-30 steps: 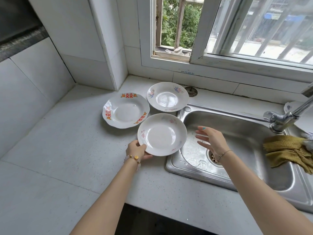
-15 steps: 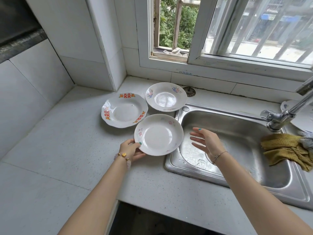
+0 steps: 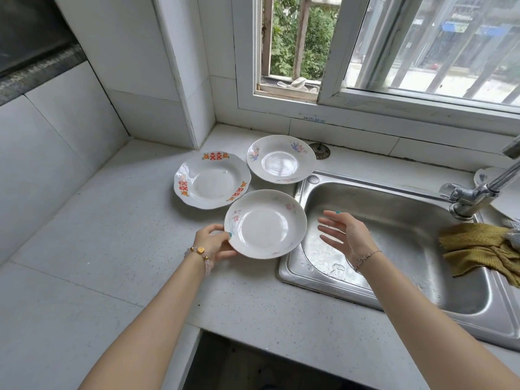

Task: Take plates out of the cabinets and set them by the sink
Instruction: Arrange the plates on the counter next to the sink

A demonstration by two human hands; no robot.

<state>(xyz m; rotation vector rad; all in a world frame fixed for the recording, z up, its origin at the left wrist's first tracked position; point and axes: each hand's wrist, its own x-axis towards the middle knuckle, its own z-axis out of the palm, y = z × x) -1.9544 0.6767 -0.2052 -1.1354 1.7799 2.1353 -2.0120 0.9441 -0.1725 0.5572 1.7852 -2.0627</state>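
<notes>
While red double-happiness characters mark the scalloped plate [image 3: 211, 183], near plate [image 3: 265, 223] on tabletop [image 3: 112, 235], left hand [image 3: 212, 244] fingers gripping its rim, right hand [image 3: 344, 235] fingers spread, apart, over sink [image 3: 394, 220].

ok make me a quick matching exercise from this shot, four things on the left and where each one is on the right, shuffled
Things
1. plate with red symbols
2. plate with faint pink flowers
3. yellow cloth
4. right hand

Places
A. draped on the sink's right edge
B. open above the sink basin
C. gripped at its rim by the left hand
D. on the counter, farthest left

Pairs: 1-D, 2-C, 3-A, 4-B
</notes>
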